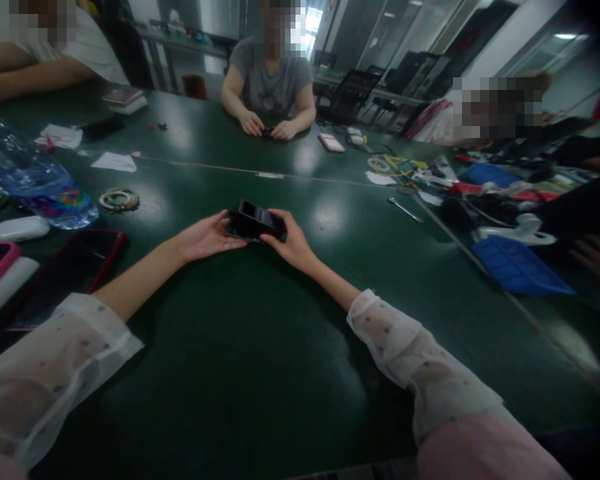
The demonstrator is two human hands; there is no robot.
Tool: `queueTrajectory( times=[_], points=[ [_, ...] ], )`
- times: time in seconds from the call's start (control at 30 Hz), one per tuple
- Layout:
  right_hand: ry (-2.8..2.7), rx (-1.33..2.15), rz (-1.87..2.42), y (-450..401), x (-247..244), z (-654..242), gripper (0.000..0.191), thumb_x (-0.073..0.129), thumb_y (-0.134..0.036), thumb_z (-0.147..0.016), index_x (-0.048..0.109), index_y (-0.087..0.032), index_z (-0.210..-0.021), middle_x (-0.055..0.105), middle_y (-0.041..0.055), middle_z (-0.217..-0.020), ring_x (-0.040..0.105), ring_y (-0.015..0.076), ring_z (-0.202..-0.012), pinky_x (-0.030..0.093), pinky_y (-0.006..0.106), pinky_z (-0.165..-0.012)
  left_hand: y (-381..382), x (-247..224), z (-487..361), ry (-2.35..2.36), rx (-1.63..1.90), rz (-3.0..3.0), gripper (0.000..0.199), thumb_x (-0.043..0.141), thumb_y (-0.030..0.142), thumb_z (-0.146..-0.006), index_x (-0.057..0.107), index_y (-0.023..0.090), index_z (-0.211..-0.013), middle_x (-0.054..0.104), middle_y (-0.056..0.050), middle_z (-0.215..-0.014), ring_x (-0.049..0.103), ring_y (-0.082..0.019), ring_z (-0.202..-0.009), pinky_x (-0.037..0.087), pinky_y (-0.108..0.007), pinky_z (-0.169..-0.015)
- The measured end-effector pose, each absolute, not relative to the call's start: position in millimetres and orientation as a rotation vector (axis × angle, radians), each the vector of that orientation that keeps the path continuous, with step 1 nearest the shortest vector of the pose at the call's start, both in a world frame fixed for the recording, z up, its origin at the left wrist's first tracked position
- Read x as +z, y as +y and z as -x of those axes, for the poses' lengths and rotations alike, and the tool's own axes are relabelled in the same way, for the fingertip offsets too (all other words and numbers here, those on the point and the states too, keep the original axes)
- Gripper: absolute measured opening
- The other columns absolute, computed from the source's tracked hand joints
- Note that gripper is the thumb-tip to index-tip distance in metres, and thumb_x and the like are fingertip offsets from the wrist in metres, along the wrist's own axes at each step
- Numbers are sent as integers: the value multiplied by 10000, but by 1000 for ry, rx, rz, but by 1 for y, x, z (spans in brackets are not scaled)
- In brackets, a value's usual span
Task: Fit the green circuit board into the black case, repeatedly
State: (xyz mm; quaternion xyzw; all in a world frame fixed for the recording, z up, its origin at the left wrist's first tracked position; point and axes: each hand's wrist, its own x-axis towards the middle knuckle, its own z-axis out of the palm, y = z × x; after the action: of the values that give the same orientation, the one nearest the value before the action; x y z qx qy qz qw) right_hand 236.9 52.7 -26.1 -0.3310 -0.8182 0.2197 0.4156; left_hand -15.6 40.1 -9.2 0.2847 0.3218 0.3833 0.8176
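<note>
A black device (256, 217) with a small screen and a row of buttons is held just above the green table (230, 373). My left hand (207, 239) supports its left end, palm up, with the fingers reaching under and behind it. Around the right end my right hand (291, 245) is closed, the thumb on the near side and the fingers over the top. The device is slightly tilted, and its underside is hidden.
At the left are a water bottle (45, 180), a red-edged phone (75, 267), a white case (21, 229) and bracelets (119, 199). Blue trays (520, 265), cables and a metal tool (405, 210) lie right. A person (270, 83) sits opposite.
</note>
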Motion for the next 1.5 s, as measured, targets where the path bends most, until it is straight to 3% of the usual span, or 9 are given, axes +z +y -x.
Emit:
queueTrajectory(
  times=[0.37, 0.57, 0.93, 1.2, 1.37, 1.5],
  points=[
    [-1957, 485, 863, 47, -20, -237, 588, 578, -623, -929, 459, -246, -1364, 589, 135, -1284, 589, 299, -1190, 503, 491, -1029, 44, -14, 21, 680, 760, -591, 460, 448, 238, -1013, 465, 44, -1430, 669, -221, -1291, 649, -302, -1247, 430, -399, -1162],
    [-1881, 471, 845, 48, -22, -237, 560, 613, -585, -921, 486, -241, -1345, 591, 126, -1278, 589, 292, -1194, 486, 483, -1053, 47, -20, 22, 630, 771, -686, 435, 475, 104, -969, 507, 16, -1394, 675, -215, -1296, 660, -280, -1231, 392, -401, -1190],
    [-1629, 449, 1054, 63, -31, -246, 595, 604, -606, -906, 464, -252, -1362, 562, 120, -1339, 560, 290, -1255, 454, 512, -1107, 41, -15, 20, 644, 809, -692, 471, 481, 30, -948, 503, 39, -1418, 694, -179, -1262, 672, -258, -1202, 429, -424, -1172],
    [-1751, 414, 1112, 71, -40, -251, 492, 654, -417, -908, 471, -255, -1336, 572, 125, -1324, 566, 291, -1255, 464, 525, -1102, 42, -15, 20, 630, 805, -699, 451, 477, 33, -945, 531, 34, -1393, 693, -186, -1256, 668, -262, -1203, 442, -427, -1163],
    [-1788, 411, 1250, 74, -45, -250, 493, 674, -214, -847, 488, -216, -1303, 577, 141, -1290, 565, 315, -1244, 462, 563, -1090, 41, -15, 20, 623, 810, -706, 396, 481, 37, -947, 587, 52, -1328, 694, -174, -1257, 669, -258, -1203, 436, -436, -1170],
    [-1798, 369, 1349, 72, -45, -247, 528, 674, -164, -824, 498, -223, -1318, 547, 156, -1322, 519, 351, -1292, 454, 602, -1073, 42, -15, 20, 627, 798, -707, 371, 478, 38, -952, 615, 73, -1296, 704, -154, -1250, 669, -247, -1202, 431, -432, -1176]
  ],
)
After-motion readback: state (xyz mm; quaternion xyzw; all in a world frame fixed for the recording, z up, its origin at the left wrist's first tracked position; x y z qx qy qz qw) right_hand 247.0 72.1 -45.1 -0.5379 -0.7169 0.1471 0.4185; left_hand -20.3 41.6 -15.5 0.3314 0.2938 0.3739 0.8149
